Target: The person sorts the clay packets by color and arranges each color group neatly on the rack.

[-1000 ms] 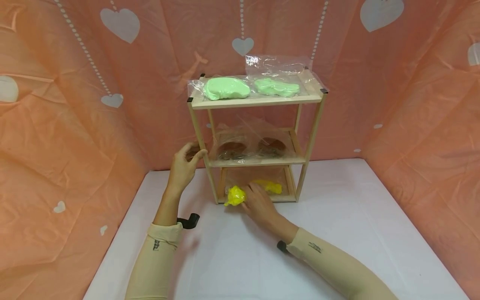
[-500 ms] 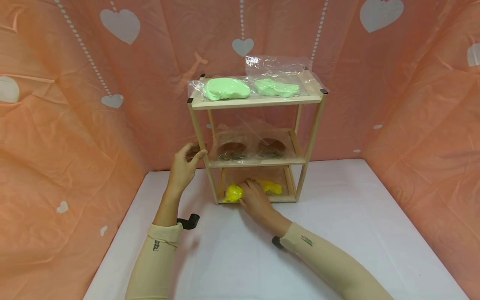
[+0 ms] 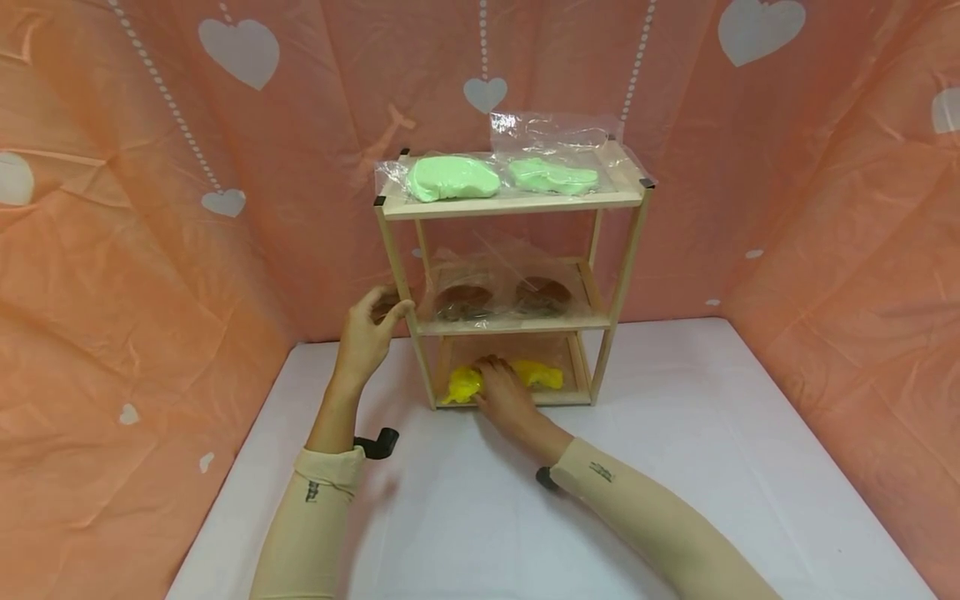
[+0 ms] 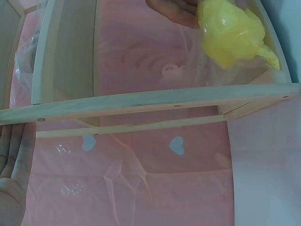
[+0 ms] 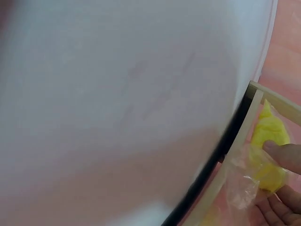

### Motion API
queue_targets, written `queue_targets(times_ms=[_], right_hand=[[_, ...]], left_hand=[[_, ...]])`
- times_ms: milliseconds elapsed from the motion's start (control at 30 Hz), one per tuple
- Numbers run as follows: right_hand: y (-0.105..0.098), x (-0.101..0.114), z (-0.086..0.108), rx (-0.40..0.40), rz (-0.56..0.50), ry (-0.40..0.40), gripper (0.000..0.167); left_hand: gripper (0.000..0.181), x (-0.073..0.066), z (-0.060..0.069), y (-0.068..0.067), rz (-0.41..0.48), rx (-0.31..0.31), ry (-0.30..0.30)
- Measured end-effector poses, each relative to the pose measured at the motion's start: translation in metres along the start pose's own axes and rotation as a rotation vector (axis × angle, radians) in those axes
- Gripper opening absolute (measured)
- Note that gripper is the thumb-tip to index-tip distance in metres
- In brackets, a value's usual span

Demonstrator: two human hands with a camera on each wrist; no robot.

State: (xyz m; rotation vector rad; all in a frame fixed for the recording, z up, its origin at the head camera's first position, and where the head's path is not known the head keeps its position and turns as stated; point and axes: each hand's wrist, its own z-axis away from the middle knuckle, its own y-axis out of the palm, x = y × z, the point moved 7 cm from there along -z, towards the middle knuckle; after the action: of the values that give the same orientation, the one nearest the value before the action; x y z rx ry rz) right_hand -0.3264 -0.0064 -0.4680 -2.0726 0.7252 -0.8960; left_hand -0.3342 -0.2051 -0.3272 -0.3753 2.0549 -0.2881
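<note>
A small three-tier wooden shelf (image 3: 513, 324) stands on the table. My left hand (image 3: 367, 333) holds its left front post (image 3: 397, 258), thumb in front and fingers behind. At the bottom tier, my right hand (image 3: 510, 404) pinches a yellow lump in a clear bag (image 3: 464, 384). The right wrist view has the thumb (image 5: 284, 154) pressed on the yellow lump and fingers under it; the lump lies at the tier's left end. A second yellow lump (image 3: 542, 375) sits right of that hand, partly covered by it.
Two pale green lumps (image 3: 453, 177) in clear bags lie on the top tier. Two brown round things (image 3: 543, 294) in clear bags occupy the middle tier. A pink heart-patterned cloth (image 3: 315, 167) hangs behind the white table (image 3: 690, 433).
My right hand has moved forward and slightly left, bringing the yellow lump from the front edge onto the bottom tier. The left hand has stayed on the post.
</note>
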Motion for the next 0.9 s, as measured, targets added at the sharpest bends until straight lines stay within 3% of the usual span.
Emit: queue_targets(times_ms=[200,633,900], right_hand=[[0.002,-0.006,0.0,0.005,-0.13,0.097,0.042],[0.006,-0.016,-0.004,0.009,-0.132,0.179,0.039],[0.011,-0.022,-0.004,0.002,-0.222,0.26,0.032]], left_hand=[[0.03,-0.001,0.0,0.0,-0.01,0.0,0.009],[0.03,-0.002,0.001,0.0,-0.015,0.0,0.011],[0.03,0.0,0.0,-0.001,-0.014,0.0,0.004]])
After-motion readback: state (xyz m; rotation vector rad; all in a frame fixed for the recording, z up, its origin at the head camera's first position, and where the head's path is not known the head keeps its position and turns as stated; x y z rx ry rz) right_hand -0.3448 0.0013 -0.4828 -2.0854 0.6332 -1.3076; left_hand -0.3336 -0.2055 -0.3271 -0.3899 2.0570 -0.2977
